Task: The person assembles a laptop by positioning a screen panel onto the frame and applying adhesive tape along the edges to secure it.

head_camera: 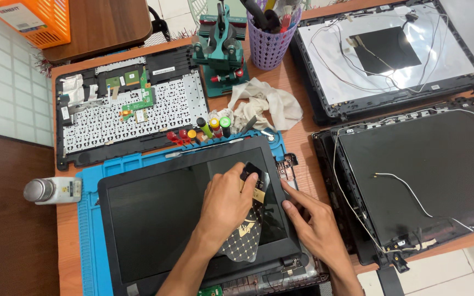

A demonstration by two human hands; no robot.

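A black laptop screen panel (154, 214) lies face up on a blue work mat (89, 186). My left hand (223, 205) rests on the screen's right part and pinches a thin black card with a gold pattern (248, 230), whose upper end lies at the screen's right edge. My right hand (314, 222) lies flat beside it, fingertips pressing on the panel's right bezel (281, 192). Under the panel's right and lower edges, the laptop's open base with hinge parts (289, 164) shows.
An upturned keyboard frame with a small green board (133, 109) lies behind the mat. Screwdrivers (204, 130), a white rag (264, 101), a green vise (220, 55) and a purple tool cup (270, 46) stand behind. Two opened laptop lids with loose cables (390, 60) (429, 175) fill the right. A white bottle (53, 190) lies at left.
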